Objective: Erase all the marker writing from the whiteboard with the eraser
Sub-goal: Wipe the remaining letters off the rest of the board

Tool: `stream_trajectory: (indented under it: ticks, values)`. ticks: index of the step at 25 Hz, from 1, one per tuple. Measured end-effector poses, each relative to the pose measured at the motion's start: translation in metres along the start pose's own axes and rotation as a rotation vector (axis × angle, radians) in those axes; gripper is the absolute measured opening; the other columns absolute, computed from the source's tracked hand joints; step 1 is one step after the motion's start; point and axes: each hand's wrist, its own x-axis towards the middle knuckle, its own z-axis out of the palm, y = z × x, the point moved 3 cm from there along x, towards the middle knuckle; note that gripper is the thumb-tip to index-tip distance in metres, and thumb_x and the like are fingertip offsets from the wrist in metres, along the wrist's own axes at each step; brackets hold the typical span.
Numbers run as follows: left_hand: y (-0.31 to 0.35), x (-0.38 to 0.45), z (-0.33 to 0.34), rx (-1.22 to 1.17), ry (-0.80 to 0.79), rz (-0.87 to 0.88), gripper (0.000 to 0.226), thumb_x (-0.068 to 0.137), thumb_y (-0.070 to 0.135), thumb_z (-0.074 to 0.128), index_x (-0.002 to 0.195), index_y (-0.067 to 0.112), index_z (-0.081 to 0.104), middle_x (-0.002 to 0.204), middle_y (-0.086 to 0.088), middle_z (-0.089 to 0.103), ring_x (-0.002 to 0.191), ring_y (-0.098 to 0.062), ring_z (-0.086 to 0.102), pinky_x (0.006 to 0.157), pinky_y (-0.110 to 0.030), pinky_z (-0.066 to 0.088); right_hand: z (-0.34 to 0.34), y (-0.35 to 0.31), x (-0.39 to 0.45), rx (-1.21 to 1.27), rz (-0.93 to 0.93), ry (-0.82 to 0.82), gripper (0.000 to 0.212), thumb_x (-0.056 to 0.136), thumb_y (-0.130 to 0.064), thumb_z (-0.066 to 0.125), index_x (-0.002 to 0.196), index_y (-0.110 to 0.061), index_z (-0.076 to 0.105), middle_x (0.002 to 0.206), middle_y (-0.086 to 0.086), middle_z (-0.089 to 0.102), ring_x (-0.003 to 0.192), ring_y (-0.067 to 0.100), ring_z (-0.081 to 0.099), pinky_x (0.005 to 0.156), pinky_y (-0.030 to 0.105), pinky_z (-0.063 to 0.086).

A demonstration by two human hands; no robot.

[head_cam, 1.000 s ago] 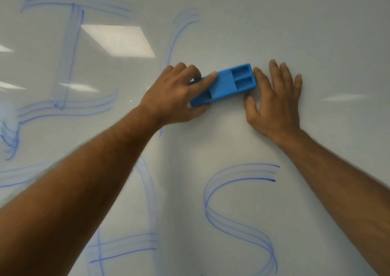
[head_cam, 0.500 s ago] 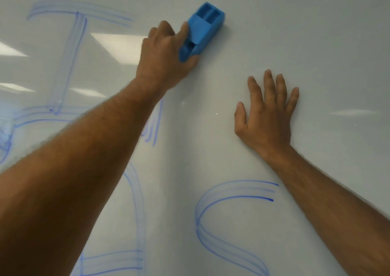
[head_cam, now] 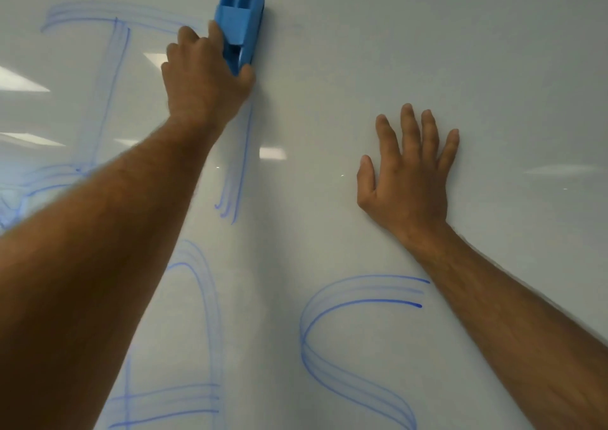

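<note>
- The whiteboard (head_cam: 427,51) fills your whole view. Its glossy surface carries several bright reflections of ceiling lights.
- Blue marker writing (head_cam: 345,347) covers the left and lower areas of the whiteboard. Each stroke shows as a set of parallel lines, some faint and smeared.
- A large S-shaped stroke lies at the lower centre, below your right hand.
- A letter with a top bar and a vertical stem lies at the upper left, partly hidden by your left forearm.
- A short vertical stroke (head_cam: 238,173) runs downward from just below your left hand.
- Further strokes lie at the lower left, including an arch and horizontal bars.
- Your right hand (head_cam: 408,179) rests flat on the whiteboard to the right of centre. Its fingers are straight and slightly spread, pointing up. It holds nothing.
- Your left hand (head_cam: 204,71) is at the upper centre. Its fingers and thumb are curled round the lower end of the eraser.
- The blue eraser (head_cam: 240,22) stands nearly upright against the whiteboard, near the top edge of the view. Two open compartments show at its upper end.
</note>
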Motion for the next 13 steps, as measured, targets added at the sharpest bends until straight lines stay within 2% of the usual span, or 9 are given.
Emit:
stream_trajectory:
  ticks: [2, 5, 7, 8, 9, 12, 13]
  values:
    - [-0.003, -0.006, 0.002, -0.031, 0.002, 0.203, 0.07, 0.093, 0.046, 0.058, 0.151, 0.012, 0.04, 0.126, -0.023, 0.052, 0.112, -0.041, 0.05, 0.093, -0.049, 0.045, 0.001, -0.001, -0.001, -0.014, -0.004, 0.009, 0.064, 0.093, -0.041, 0.04, 0.149, -0.012, 0.047, 0.159, 0.022, 0.035, 0.148, 0.045, 0.028, 0.117, 0.072, 0.013]
    - [-0.011, -0.026, 0.006, -0.061, -0.017, 0.692, 0.067, 0.091, 0.045, 0.056, 0.149, 0.011, 0.047, 0.119, -0.022, 0.057, 0.096, -0.041, 0.053, 0.084, -0.051, 0.047, 0.001, -0.001, -0.001, -0.021, -0.004, 0.013, 0.064, 0.093, -0.041, 0.04, 0.149, -0.012, 0.046, 0.159, 0.021, 0.036, 0.148, 0.045, 0.029, 0.118, 0.071, 0.013]
    - [-0.025, -0.034, 0.008, -0.03, -0.017, 0.86, 0.065, 0.093, 0.043, 0.057, 0.148, 0.01, 0.048, 0.116, -0.021, 0.058, 0.09, -0.038, 0.053, 0.079, -0.049, 0.045, 0.001, -0.001, -0.001, -0.024, -0.005, 0.017, 0.063, 0.093, -0.041, 0.04, 0.149, -0.013, 0.046, 0.159, 0.021, 0.036, 0.147, 0.045, 0.029, 0.118, 0.07, 0.014]
    - [-0.033, -0.033, 0.007, -0.021, 0.001, 0.841, 0.065, 0.093, 0.043, 0.056, 0.148, 0.01, 0.049, 0.115, -0.022, 0.058, 0.091, -0.039, 0.053, 0.079, -0.049, 0.044, 0.001, -0.001, -0.002, -0.029, -0.006, 0.022, 0.063, 0.094, -0.041, 0.041, 0.149, -0.013, 0.046, 0.159, 0.021, 0.037, 0.147, 0.045, 0.03, 0.118, 0.07, 0.014]
    - [-0.041, -0.03, 0.006, -0.02, 0.031, 0.749, 0.066, 0.093, 0.045, 0.055, 0.148, 0.009, 0.049, 0.115, -0.023, 0.058, 0.093, -0.041, 0.054, 0.08, -0.049, 0.043, 0.001, -0.001, -0.002, -0.031, -0.008, 0.028, 0.062, 0.094, -0.041, 0.041, 0.149, -0.013, 0.047, 0.159, 0.021, 0.037, 0.147, 0.045, 0.031, 0.118, 0.07, 0.014]
    - [-0.062, -0.017, 0.0, -0.027, 0.067, 0.306, 0.069, 0.091, 0.046, 0.053, 0.15, 0.011, 0.045, 0.12, -0.025, 0.055, 0.105, -0.042, 0.051, 0.088, -0.046, 0.041, 0.001, 0.0, -0.002, -0.034, -0.008, 0.036, 0.061, 0.094, -0.04, 0.042, 0.149, -0.012, 0.047, 0.158, 0.021, 0.038, 0.146, 0.045, 0.032, 0.118, 0.07, 0.015]
    - [-0.065, -0.016, -0.001, -0.034, 0.057, 0.262, 0.069, 0.091, 0.046, 0.053, 0.15, 0.012, 0.044, 0.121, -0.024, 0.054, 0.107, -0.041, 0.051, 0.089, -0.045, 0.04, 0.001, 0.0, -0.002, -0.039, -0.007, 0.036, 0.061, 0.095, -0.041, 0.041, 0.149, -0.013, 0.046, 0.158, 0.021, 0.038, 0.146, 0.044, 0.032, 0.118, 0.069, 0.015]
